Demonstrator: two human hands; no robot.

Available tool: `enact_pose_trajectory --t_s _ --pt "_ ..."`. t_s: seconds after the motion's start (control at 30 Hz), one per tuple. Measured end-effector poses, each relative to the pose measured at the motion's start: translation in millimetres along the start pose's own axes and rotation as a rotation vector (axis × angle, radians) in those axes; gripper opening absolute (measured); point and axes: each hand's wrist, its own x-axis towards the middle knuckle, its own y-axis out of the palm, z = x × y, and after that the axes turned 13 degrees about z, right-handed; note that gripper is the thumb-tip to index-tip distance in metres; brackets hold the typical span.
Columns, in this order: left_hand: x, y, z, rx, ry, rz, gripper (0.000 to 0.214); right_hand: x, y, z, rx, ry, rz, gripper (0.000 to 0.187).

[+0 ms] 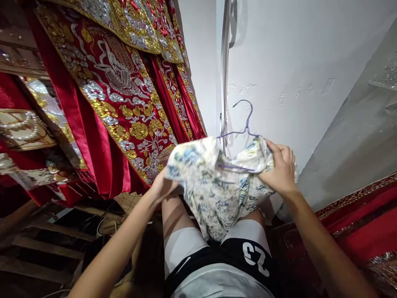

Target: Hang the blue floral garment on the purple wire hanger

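Observation:
I hold a white garment with a blue and green floral print (214, 186) in front of me, above my knees. A thin purple wire hanger (245, 124) sits in its neck, hook pointing up. My left hand (161, 186) is under the garment's left side, its fingers hidden by the cloth. My right hand (281, 169) is closed on the garment's right shoulder, pinching the fabric by the hanger.
Red robes with gold and silver embroidery (124, 91) hang at the left. A white wall (294, 62) rises ahead, a clear plastic cover (366, 124) leans at the right. Red embroidered cloth (366, 223) lies at lower right. Wooden slats (40, 248) are at lower left.

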Motion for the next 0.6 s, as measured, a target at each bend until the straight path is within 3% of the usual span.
enact_pose_trajectory --t_s 0.1,0.23,0.33,0.43,0.53,0.6 --pt "-10 -14.8 57 -0.062 -0.13 -0.01 0.066 22 -4 4 -0.015 0.089 0.073 0.086" --pt "-13 -0.2 138 0.105 -0.085 -0.301 0.054 39 10 29 0.002 0.031 0.132 0.085" --pt "-17 15.8 185 0.11 -0.057 -0.527 0.051 27 18 41 0.064 -0.052 0.199 0.085" --pt "-30 26.0 214 0.026 -0.107 -0.662 0.044 -10 31 46 0.32 -0.095 0.256 0.077" --pt "-47 30.6 227 -0.01 -0.146 -0.676 0.044 -53 57 59 0.729 0.116 0.156 0.055" --pt "-57 32.4 230 -0.023 -0.181 -0.659 0.046 -74 80 71 0.876 0.428 0.109 0.033"
